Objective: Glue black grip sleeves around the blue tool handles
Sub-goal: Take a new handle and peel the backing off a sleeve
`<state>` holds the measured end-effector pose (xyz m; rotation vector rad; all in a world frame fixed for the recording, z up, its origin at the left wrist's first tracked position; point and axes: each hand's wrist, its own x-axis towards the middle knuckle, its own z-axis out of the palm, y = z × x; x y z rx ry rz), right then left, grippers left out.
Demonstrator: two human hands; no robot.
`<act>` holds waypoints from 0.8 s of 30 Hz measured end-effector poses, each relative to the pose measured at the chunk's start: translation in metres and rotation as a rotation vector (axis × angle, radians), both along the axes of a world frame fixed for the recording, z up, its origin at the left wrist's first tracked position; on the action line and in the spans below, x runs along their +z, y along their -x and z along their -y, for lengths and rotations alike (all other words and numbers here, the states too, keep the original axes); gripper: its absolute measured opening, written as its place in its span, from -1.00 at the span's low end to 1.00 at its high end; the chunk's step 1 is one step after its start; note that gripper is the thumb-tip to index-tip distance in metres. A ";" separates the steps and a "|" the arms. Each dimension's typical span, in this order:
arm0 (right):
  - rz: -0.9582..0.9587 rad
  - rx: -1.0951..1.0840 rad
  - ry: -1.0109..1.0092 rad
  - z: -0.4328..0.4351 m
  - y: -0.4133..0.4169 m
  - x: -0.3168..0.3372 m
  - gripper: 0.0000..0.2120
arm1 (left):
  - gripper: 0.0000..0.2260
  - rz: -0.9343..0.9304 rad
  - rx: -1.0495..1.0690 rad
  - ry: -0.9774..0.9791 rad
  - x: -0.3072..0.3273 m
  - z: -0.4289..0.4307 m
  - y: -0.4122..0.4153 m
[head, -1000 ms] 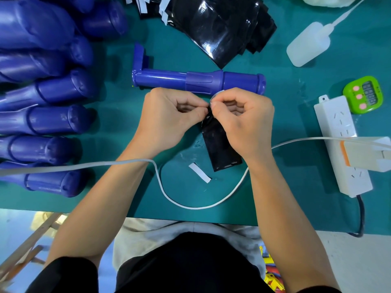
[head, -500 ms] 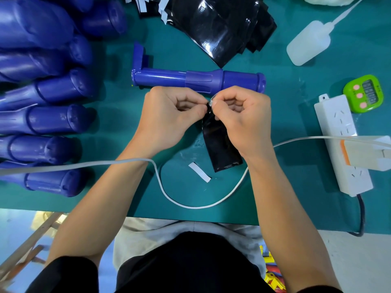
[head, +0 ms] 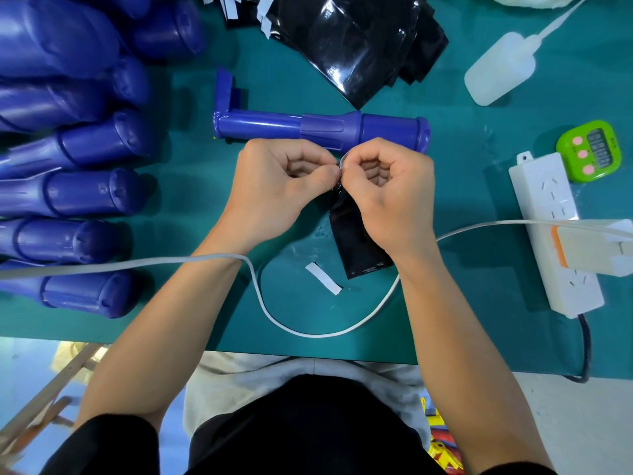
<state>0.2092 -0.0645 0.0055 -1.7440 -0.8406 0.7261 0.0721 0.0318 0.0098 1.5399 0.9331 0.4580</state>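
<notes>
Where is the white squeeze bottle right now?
In the head view the white squeeze bottle lies at the far right of the teal mat, right of the pile of black sleeves and beyond the green timer.

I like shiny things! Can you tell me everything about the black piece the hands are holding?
The black grip sleeve is a thin, glossy, flexible-looking strip with a squared lower end. The left hand and right hand pinch its top end, near the blue tool handle. It stretches toward the person over the green mat.
</notes>
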 end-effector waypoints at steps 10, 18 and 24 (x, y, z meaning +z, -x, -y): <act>-0.005 -0.017 0.014 0.002 -0.001 0.003 -0.89 | -0.85 -0.004 -0.004 -0.006 -0.001 -0.001 0.000; -0.004 -0.012 -0.005 0.003 -0.002 0.001 -0.89 | -0.85 -0.012 -0.020 -0.006 0.000 0.000 0.001; -0.134 -0.005 -0.028 0.001 -0.004 -0.002 -0.88 | -0.86 -0.008 -0.011 0.007 0.001 0.002 -0.001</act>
